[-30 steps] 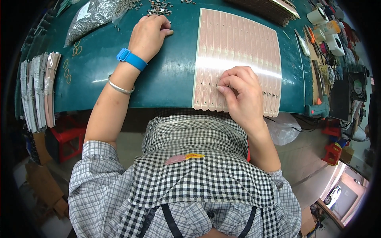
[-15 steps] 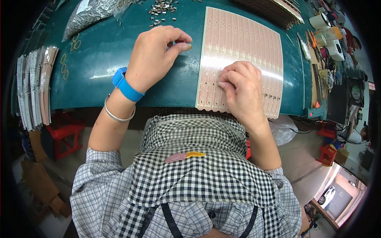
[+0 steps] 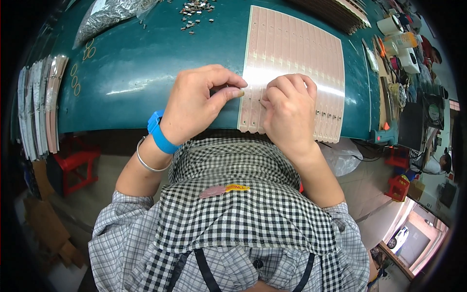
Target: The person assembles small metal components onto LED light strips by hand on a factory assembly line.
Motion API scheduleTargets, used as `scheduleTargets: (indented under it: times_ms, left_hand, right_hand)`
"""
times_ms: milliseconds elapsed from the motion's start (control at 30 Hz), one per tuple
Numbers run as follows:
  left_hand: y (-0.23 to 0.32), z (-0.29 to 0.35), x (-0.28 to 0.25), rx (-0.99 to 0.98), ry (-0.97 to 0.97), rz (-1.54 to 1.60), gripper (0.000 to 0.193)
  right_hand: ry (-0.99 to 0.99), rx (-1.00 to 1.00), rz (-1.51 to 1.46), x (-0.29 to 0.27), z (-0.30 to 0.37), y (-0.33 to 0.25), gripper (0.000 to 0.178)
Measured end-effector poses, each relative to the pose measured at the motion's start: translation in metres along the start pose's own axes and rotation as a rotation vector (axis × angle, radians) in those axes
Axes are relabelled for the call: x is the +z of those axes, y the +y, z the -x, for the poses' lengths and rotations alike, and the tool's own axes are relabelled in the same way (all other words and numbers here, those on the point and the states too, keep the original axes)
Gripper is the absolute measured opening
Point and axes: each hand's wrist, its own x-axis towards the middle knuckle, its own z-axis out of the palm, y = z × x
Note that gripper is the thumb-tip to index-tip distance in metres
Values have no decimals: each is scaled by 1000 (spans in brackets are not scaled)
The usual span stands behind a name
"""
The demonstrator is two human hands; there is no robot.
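Note:
A pinkish-tan panel of joined circuit-board strips (image 3: pixel 292 44) lies on the green work table. At its left edge my left hand (image 3: pixel 197 100) hovers with thumb and forefinger pinched together; whatever is between the fingertips is too small to make out. Over the panel's near part rests my right hand (image 3: pixel 289 114), its fingers curled and the thumb pressed in. What it holds, if anything, is hidden. Several small metal components (image 3: pixel 329 116) sit in a row on the strips, to the right of my right hand. More loose small components (image 3: pixel 194 9) are scattered at the far side of the table.
A plastic bag of small parts (image 3: pixel 109 19) lies at the far left, near several rubber bands (image 3: pixel 74 70). Bundled strips (image 3: pixel 41 104) stand at the left edge. Stacked panels (image 3: pixel 335 14) lie far right. Tape rolls (image 3: pixel 389 25), tools and a teal glue gun (image 3: pixel 384 136) crowd the right side.
My left hand has come nearer and to the right, from beside the loose components to the panel's left edge. My right hand has shifted slightly left over the strips.

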Motion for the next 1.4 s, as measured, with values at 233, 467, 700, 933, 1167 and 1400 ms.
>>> scheduleTargets:
  times_ms: [233, 467, 700, 933, 1167, 1400]
  left_hand:
    - [4, 13, 8, -119, -30, 241, 13]
    - [1, 21, 22, -251, -24, 724, 15]
    - [7, 24, 30, -275, -94, 925, 13]
    - [4, 7, 15, -243, -144, 679, 17]
    - [-72, -68, -66, 247, 204, -791, 17]
    - [-92, -75, -62, 121, 207, -685, 15]
  right_hand:
    - [-9, 75, -217, -11, 3, 24, 8]
    - [58, 182, -711, -33, 8, 10, 14]
    - [114, 89, -851, -31, 11, -3, 16]
    - [72, 79, -762, -24, 11, 0, 16]
    - [-45, 148, -378, -12, 9, 7, 12]
    - [-43, 121, -294, 5, 6, 4, 14]
